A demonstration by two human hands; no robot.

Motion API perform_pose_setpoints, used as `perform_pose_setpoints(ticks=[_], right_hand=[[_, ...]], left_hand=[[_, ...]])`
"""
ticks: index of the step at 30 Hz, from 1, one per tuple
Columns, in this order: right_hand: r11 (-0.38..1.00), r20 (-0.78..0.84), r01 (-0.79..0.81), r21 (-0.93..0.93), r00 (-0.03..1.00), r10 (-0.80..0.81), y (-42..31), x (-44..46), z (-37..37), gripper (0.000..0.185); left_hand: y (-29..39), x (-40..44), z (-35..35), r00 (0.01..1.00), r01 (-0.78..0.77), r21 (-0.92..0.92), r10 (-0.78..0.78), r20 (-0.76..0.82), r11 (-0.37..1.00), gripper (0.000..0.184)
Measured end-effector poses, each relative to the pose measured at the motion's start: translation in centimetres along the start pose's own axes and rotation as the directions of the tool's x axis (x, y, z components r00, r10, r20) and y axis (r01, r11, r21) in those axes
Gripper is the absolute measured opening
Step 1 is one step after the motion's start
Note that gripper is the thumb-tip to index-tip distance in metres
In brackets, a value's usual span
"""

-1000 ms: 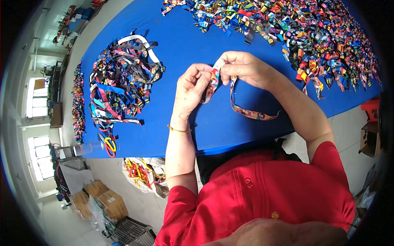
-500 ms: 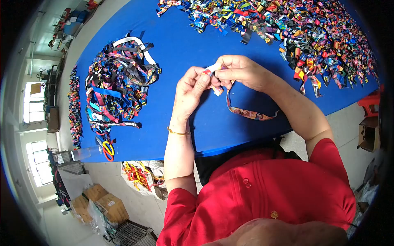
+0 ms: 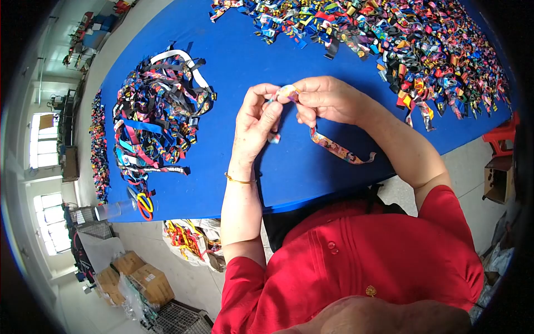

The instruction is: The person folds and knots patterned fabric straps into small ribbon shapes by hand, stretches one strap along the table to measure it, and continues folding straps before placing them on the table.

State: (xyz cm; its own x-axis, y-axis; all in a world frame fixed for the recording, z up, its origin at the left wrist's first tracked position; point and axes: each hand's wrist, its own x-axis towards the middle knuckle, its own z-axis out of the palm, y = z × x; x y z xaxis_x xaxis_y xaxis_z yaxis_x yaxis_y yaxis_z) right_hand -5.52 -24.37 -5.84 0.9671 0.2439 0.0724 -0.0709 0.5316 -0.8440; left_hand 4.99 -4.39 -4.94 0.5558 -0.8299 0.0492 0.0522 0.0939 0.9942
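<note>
Above the blue table, both my hands grip one colourful printed ribbon strap [image 3: 339, 149]. My left hand [image 3: 257, 119] pinches one part of it between thumb and fingers, and a short end pokes out below that hand. My right hand [image 3: 328, 100] holds the strap beside it, with thumb and forefinger closed on it. Between the two hands a bent, light-coloured section shows. From under my right hand the long tail curves down to the right. Fingers hide how the strap is folded or joined.
Tangled straps [image 3: 158, 111] lie left on the blue table [image 3: 233, 55]; a large heap of looped ribbons [image 3: 423, 50] covers the far right. Scissors with yellow and orange handles [image 3: 146, 206] lie near a clear plastic cup [image 3: 108, 210]. Below stands a bag of straps [image 3: 192, 242].
The light section of strap between my hands has turned and now shows its printed side. My left fingers have shifted slightly, and the hanging tail has swung a little.
</note>
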Motion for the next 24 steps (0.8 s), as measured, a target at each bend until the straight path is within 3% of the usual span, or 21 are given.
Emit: perform_pose_setpoints(ticks=[3, 6, 9, 12, 13, 16, 21, 24], right_hand=[[0.998, 0.003, -0.008, 0.06, 1.0, 0.008, -0.9, 0.1, 0.7, 0.047], [0.996, -0.026, 0.004, 0.085, 1.0, -0.001, -1.0, 0.2, 1.0, 0.051], [0.997, -0.026, 0.02, 0.068, 0.999, -0.018, -0.8, 0.3, 0.8, 0.055], [0.999, -0.068, 0.01, 0.042, 0.998, -0.007, -1.2, 0.2, 1.0, 0.056], [0.999, -0.066, 0.016, 0.046, 0.998, -0.013, -1.1, 0.2, 0.9, 0.056], [0.999, -0.062, 0.031, 0.034, 0.998, -0.029, -0.9, 0.3, 1.0, 0.057], [0.999, -0.058, 0.007, -0.037, 0.998, -0.01, -0.6, 0.1, 1.0, 0.056], [0.999, -0.058, -0.003, -0.049, 0.998, 0.0, -0.4, 0.0, 0.9, 0.057]], left_hand=[[-1.0, 0.3, -0.9, 0.999, 0.035, -0.017, -0.035, 0.016, 0.999, 0.035], [-1.2, 0.5, -0.2, 0.999, -0.034, -0.003, 0.034, -0.008, 0.999, 0.034], [-0.2, 0.3, 0.4, 0.999, 0.021, -0.113, -0.027, -0.046, 0.993, 0.031], [-0.9, 0.5, 0.0, 0.997, -0.069, -0.233, 0.057, -0.058, 0.97, 0.03], [-0.6, 0.3, -0.2, 0.996, -0.01, -0.173, -0.006, -0.094, 0.985, 0.029], [-0.5, 0.5, -0.1, 0.997, -0.005, -0.035, 0.002, -0.074, 0.999, 0.027], [-0.2, 0.0, 0.3, 0.996, 0.079, 0.064, -0.077, -0.044, 0.995, 0.023], [-0.9, 0.2, 0.1, 0.996, 0.064, -0.019, -0.065, -0.056, 0.998, 0.025]])
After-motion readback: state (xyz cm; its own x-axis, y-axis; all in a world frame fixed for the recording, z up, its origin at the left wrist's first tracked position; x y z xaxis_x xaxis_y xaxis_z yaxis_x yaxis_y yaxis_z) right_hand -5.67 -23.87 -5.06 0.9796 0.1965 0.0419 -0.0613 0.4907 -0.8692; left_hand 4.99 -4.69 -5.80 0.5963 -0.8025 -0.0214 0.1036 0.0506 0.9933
